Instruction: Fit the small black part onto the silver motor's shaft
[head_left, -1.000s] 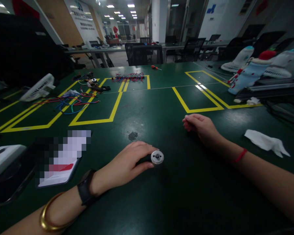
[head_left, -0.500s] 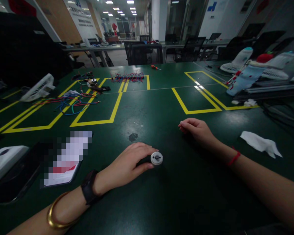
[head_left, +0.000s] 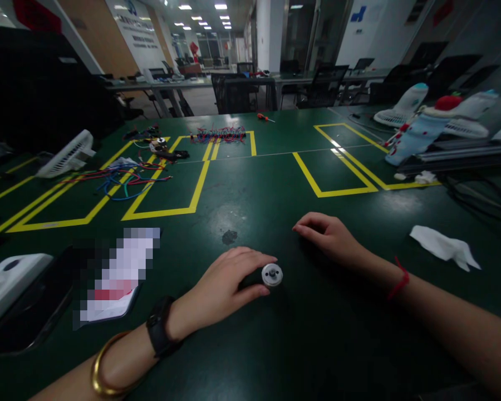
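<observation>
A small round motor (head_left: 272, 274), with a silver end face, a central shaft and two small holes, is near the middle of the table. The thumb and index finger of my left hand (head_left: 223, 284) close around its sides from the left. Its body below the face is mostly hidden. Farther right, my right hand (head_left: 328, 236) rests low over the table, fingers curled with the tips close together. Nothing shows between them. A black watch and a gold bangle are on my left wrist and forearm, a red string on my right wrist.
A phone (head_left: 125, 306) lies left of my left hand. White tissue (head_left: 442, 248) is on the right. Farther back are loose wires (head_left: 129, 184), a wire bundle (head_left: 221, 135), a screwdriver (head_left: 264, 117), white fans (head_left: 67, 156) and a blue bottle (head_left: 417, 136). Yellow tape marks the green table.
My right hand has shifted slightly left and down toward the motor. My left hand and the motor sit slightly farther right, with the fingertips farther along the motor's sides.
</observation>
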### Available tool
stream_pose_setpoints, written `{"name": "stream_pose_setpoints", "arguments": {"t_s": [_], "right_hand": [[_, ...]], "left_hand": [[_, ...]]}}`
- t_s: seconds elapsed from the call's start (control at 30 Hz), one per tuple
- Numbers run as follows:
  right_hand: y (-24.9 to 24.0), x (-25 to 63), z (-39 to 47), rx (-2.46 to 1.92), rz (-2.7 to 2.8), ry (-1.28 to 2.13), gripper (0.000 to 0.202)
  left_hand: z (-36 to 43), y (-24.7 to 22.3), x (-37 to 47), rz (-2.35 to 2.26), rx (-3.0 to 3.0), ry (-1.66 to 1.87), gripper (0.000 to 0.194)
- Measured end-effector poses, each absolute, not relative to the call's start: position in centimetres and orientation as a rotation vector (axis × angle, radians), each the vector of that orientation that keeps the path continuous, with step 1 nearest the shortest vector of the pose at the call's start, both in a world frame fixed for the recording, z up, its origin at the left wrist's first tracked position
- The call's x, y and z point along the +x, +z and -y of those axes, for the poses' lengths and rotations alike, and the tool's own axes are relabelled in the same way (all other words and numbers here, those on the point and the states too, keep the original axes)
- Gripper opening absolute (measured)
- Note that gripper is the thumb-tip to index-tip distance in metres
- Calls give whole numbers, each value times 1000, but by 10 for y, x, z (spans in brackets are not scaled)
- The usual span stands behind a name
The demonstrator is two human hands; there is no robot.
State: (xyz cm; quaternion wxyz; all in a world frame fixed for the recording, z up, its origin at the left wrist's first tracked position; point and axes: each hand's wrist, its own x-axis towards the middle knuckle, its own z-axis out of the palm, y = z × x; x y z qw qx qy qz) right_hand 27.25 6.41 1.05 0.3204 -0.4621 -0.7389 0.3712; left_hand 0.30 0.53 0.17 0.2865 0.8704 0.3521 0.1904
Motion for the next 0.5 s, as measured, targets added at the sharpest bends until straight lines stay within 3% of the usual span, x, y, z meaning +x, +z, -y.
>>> {"name": "stream_pose_setpoints", "arguments": {"t_s": [0.07,0.17,0.33,0.5], "right_hand": [[20,262,-53,-1087,2053,979,11],[35,247,-34,-825,2246,877,16],[40,233,-19,-791,2369,640,14],[43,238,-25,-805,2208,716,7]], "left_hand": [[-6,1,3,-910,2346,500,40],[-5,1,2,-892,2350,512,38],[-3,1,1,-886,2345,544,40],[-5,1,1,-873,2351,545,38]]}}
